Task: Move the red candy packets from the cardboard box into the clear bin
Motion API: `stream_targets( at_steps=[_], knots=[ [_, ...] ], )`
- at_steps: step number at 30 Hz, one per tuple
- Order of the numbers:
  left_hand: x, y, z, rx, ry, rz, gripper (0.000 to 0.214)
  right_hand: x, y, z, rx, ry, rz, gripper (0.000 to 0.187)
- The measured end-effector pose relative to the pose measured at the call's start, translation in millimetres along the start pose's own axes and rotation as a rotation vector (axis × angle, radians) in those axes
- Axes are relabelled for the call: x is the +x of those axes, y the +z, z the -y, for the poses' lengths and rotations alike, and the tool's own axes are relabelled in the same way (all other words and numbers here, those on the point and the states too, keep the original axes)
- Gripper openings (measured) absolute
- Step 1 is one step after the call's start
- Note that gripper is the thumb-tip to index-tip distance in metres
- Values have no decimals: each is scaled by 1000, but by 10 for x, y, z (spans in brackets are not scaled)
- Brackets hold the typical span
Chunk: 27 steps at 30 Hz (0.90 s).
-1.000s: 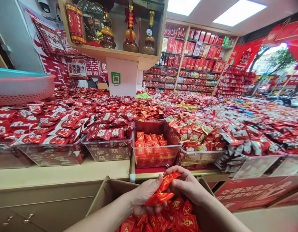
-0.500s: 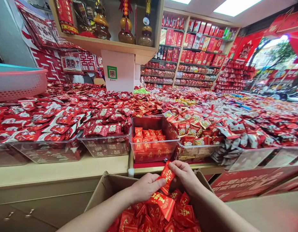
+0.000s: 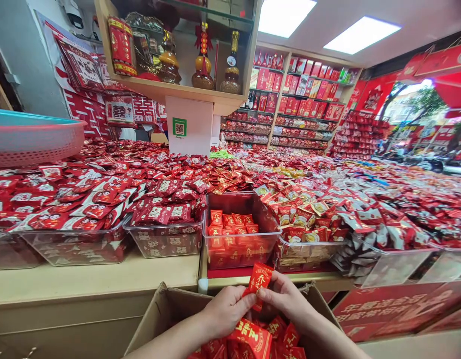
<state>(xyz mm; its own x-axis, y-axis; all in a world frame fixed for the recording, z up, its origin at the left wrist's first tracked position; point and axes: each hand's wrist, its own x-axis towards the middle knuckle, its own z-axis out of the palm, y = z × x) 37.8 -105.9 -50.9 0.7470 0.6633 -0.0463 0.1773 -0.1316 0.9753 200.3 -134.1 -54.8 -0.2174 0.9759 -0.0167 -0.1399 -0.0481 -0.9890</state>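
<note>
Since half a second earlier, the right grip has slid from the packet's top corner down its side, and the scene sits lower in the frame as the view tips upward. The red packet is now upright at lower centre, its gold lettering facing the person, above the open box. Both hands are closed on it: the left grip pinches its lower left edge, the right its lower right. Another packet shows just below the left grip; whether that hand also holds it cannot be told. At mid-frame, the clear tub on the tabletop has similar packets standing in rows. By judgement the filling is part done: the rows stop below the rim, with space behind them, whereas the neighbouring tubs are heaped. Plenty remains, with loose packets jumbled in the box at bottom centre.
</note>
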Motion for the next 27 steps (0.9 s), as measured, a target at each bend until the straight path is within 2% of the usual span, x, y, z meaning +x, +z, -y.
stream_targets(
  at_steps=[4,9,15,20,27],
  knots=[
    [10,-3,5,42,6,-21,48,-2,18,7,-10,-60,69,27],
    [-1,-50,23,158,28,-117,43,7,-23,4,-84,-107,43,25],
    [-20,-58,-32,171,87,-56,44,-10,-14,-22,-182,-110,175,28],
    [2,-44,-25,144,85,-112,43,18,-20,-64,-71,-113,131,30],
    [6,-40,-10,205,22,-123,33,46,-66,-53,-72,-136,82,27]
  ],
)
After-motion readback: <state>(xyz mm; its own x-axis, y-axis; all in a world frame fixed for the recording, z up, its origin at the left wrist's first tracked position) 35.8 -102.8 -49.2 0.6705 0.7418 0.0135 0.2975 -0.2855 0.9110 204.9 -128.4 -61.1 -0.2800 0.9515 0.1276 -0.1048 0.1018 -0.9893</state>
